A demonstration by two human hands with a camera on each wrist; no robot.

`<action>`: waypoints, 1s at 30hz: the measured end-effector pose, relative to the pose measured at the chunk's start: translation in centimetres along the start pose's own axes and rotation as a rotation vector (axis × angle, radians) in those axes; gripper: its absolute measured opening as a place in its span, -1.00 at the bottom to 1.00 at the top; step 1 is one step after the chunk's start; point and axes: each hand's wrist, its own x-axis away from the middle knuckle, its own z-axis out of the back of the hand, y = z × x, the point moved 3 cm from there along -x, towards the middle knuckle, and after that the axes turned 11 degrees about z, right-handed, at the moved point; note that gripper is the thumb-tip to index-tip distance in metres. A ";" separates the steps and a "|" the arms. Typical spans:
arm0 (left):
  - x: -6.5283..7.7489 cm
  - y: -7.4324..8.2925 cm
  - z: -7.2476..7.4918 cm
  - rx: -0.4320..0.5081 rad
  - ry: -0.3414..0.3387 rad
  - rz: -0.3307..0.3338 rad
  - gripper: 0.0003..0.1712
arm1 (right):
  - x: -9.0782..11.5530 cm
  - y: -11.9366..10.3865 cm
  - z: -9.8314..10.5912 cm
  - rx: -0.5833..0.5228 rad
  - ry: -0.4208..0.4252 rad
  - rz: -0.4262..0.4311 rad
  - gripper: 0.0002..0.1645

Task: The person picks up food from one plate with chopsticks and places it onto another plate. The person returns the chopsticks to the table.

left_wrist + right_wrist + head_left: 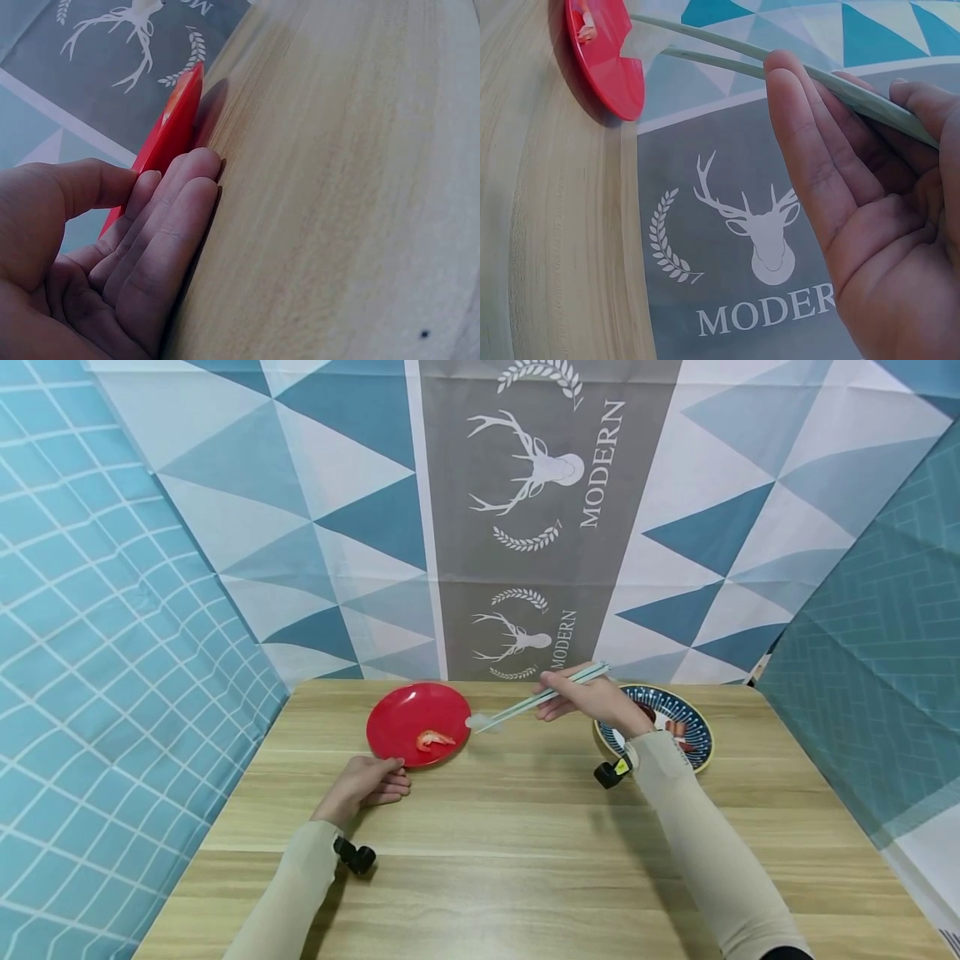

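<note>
My left hand pinches the near rim of a red plate between thumb and fingers. In the left wrist view the plate is edge-on and tilted, with the fingertips at its rim. An orange-white shrimp lies on it. My right hand holds a pair of pale green chopsticks pointing left. Between their tips is a whitish, translucent piece, its kind unclear, at the plate's right edge. The right wrist view shows this piece overlapping the red plate.
A blue patterned plate stands at the right under my right forearm, bearing reddish-brown pieces and a dark item partly hidden by the wrist. The wooden table meets a patterned cloth backdrop at its far edge, with blue cloths on both sides.
</note>
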 end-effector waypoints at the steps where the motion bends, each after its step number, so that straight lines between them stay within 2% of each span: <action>1: 0.0 0.0 0.0 -0.002 0.000 -0.002 -0.53 | 0.0 0.0 0.0 0.003 -0.002 0.003 -0.40; 9: 0.0 0.0 0.0 0.001 0.005 0.008 -0.54 | -0.6 0.2 -0.7 0.007 -0.004 0.019 -0.41; 19: 0.1 0.0 0.0 -0.003 0.002 0.006 -0.54 | -1.1 1.0 -1.3 0.015 -0.014 -0.017 -0.40; 24: 0.0 0.0 -0.1 0.000 0.002 0.002 -0.54 | -1.3 1.1 -1.3 0.032 -0.020 -0.012 -0.45; 30: 0.0 0.0 0.0 -0.002 0.005 0.004 -0.54 | -1.6 1.6 -1.6 0.026 -0.028 0.008 -0.42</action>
